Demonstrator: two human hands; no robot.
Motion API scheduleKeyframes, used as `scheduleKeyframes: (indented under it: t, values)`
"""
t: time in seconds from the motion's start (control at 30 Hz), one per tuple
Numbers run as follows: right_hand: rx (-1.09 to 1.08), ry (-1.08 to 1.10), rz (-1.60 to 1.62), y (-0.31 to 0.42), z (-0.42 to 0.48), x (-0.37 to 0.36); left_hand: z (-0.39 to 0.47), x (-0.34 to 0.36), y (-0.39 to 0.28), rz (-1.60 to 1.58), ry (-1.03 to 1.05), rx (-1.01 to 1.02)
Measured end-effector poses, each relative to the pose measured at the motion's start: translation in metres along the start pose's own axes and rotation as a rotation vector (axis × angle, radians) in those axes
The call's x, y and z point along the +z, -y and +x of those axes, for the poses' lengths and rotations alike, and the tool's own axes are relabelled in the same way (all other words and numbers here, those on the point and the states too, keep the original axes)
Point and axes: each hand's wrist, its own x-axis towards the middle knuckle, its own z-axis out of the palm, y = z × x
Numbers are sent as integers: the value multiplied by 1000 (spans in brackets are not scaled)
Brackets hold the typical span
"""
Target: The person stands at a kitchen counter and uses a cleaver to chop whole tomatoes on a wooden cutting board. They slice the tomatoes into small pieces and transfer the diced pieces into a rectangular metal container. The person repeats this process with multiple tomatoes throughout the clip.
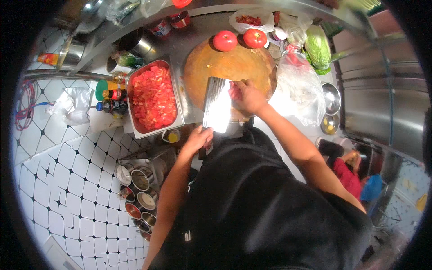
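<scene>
A broad metal cleaver [217,106] is held over the near edge of a round wooden chopping board [233,64], its blade glaring in the light. My left hand [199,139] grips its near end. Beside the blade's right edge, my right hand [251,96] has curled fingers with something red at their tips; whether that is a held piece cannot be made out. Two whole tomatoes, one on the left [225,41] and one on the right [255,38], sit at the board's far edge. Left of the board, a rectangular steel pan [182,118] is filled with chopped tomato [153,96].
Bottles [113,105] stand left of the pan. A plastic bag [300,84], a napa cabbage [318,47] and steel bowls [331,98] lie to the right. Several containers [140,180] stand lower left. Another person [347,175] in red is at lower right.
</scene>
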Motion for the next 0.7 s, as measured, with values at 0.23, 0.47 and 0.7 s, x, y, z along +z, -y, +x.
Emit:
scheduleKeyframes:
  t: [0.23,0.47,0.7]
  values:
    - [-111,-75,83,-3,0,9,11,-5,3,-7,92,24]
    - [-330,-148,267,73,23,34,-72,-46,-30,-81,-125,71]
    - [-499,27,251,197,59,117,-160,-93,-20,328,-738,101]
